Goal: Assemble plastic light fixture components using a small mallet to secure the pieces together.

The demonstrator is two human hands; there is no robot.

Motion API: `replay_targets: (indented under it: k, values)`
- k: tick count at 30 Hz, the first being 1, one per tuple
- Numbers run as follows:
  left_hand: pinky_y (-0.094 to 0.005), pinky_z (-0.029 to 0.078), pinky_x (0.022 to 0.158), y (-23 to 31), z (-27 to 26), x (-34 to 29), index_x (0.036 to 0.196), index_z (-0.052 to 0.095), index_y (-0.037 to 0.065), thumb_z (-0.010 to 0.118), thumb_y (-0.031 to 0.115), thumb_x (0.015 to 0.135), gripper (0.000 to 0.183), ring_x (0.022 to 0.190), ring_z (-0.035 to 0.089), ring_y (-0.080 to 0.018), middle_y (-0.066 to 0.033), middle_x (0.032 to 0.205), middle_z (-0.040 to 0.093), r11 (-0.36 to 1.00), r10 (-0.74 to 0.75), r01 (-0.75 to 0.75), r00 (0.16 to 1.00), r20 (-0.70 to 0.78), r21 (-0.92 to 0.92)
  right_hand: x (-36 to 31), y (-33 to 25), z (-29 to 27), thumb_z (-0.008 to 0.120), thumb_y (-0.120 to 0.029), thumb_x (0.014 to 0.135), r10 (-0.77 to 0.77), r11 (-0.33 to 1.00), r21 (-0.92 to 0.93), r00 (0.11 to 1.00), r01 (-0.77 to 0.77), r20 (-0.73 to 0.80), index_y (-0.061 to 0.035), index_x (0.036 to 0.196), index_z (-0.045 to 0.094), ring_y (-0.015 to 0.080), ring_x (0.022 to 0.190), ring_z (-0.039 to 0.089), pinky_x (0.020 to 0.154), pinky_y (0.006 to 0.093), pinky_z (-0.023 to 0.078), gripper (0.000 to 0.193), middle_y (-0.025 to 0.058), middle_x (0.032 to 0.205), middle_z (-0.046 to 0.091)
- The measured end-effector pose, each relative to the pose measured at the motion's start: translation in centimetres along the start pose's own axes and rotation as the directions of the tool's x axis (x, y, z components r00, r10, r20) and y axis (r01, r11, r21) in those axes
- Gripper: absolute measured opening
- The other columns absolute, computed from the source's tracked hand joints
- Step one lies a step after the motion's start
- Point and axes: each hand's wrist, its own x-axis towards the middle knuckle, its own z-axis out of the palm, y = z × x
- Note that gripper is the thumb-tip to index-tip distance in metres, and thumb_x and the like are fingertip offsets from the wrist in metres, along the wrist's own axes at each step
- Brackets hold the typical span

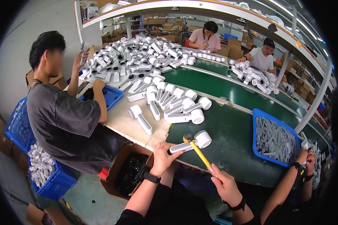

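My left hand (164, 154) is closed around the handle end of a white handheld device (202, 140) with a round vented head, which lies at the table's near edge. In my right hand (226, 187) is a hammer (201, 154) with a yellow handle and a dark head. The hammer's head is over the device's handle, near the round end; whether it touches cannot be made out. Just beyond, a group of similar white devices (178, 101) with grey handle strips lies on the table, and a single one (141, 119) lies to their left.
A large heap of white devices (139, 56) covers the table's far left. At right stands a blue tray (256, 142) of grey strips, near another person's hands (306, 159). On the left a co-worker (64, 105) stands by a blue tray (114, 98). An open carton (148, 165) is below the edge.
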Motion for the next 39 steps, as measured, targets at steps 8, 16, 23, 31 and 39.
replay_targets:
  k: [8, 16, 23, 31, 39]
  values:
    - [-0.0416, 0.046, 0.08, -1.2, 0.8, -0.1, 0.097, 0.077, 0.008, 0.089, 0.032, 0.068, 0.04, 0.088, 0.058, -0.0319, -0.0116, 0.082, 0.064, 0.998, -0.045, 0.045, 0.999, -0.003, -0.033, 0.4, -1.6, 1.3, 0.062, -0.002, 0.091, -0.059, 0.998, 0.001, 0.99, 0.059, 0.13, 0.0005, 0.139, 0.051, 0.0316, 0.099, 0.066, 0.089, 0.0349, 0.05, 0.049, 0.0192, 0.107, 0.065]
    - [-0.0406, 0.044, 0.083, -0.2, 0.3, -0.4, 0.093, 0.077, 0.009, 0.086, 0.033, 0.07, 0.034, 0.089, 0.058, -0.0287, -0.007, 0.083, 0.067, 0.999, 0.002, -0.004, 1.0, -0.029, -0.046, -0.8, -0.5, 0.3, 0.062, -0.001, 0.091, -0.05, 0.994, 0.097, 0.999, 0.049, -0.001, 0.0032, 0.139, 0.05, 0.026, 0.081, 0.063, 0.078, 0.0294, 0.049, 0.05, 0.0163, 0.095, 0.064]
    - [-0.0398, 0.045, 0.083, 0.3, 0.0, 0.3, 0.093, 0.078, 0.009, 0.087, 0.03, 0.07, 0.032, 0.089, 0.059, -0.0276, -0.0071, 0.086, 0.07, 0.999, 0.001, -0.002, 1.0, -0.021, -0.05, -0.8, 0.2, -1.1, 0.06, 0.0, 0.091, 0.063, 0.998, -0.002, 0.993, -0.063, -0.096, 0.0006, 0.14, 0.05, 0.0254, 0.076, 0.06, 0.074, 0.031, 0.048, 0.05, 0.0161, 0.089, 0.062]
    - [-0.0402, 0.044, 0.086, 3.3, -0.5, 1.0, 0.101, 0.075, 0.011, 0.083, 0.022, 0.072, 0.032, 0.094, 0.059, -0.0284, -0.0069, 0.091, 0.066, 0.974, 0.13, -0.126, 0.992, -0.004, 0.19, -0.8, 2.3, -0.1, 0.062, -0.001, 0.092, -0.005, 0.997, 0.077, 0.996, 0.011, -0.084, -0.001, 0.142, 0.049, 0.0191, 0.077, 0.061, 0.074, 0.0291, 0.049, 0.052, 0.0125, 0.089, 0.065]
    - [-0.0432, 0.046, 0.08, 1.0, 0.3, 4.9, 0.097, 0.073, 0.01, 0.083, 0.014, 0.068, 0.031, 0.09, 0.059, -0.032, -0.0104, 0.092, 0.062, 0.911, 0.353, -0.327, 0.933, -0.064, 0.251, -0.7, 5.8, 0.1, 0.06, -0.006, 0.096, 0.142, 0.935, 0.35, 0.96, -0.051, -0.24, -0.0094, 0.148, 0.045, 0.0035, 0.06, 0.048, 0.057, 0.0207, 0.043, 0.055, -0.0027, 0.078, 0.058]
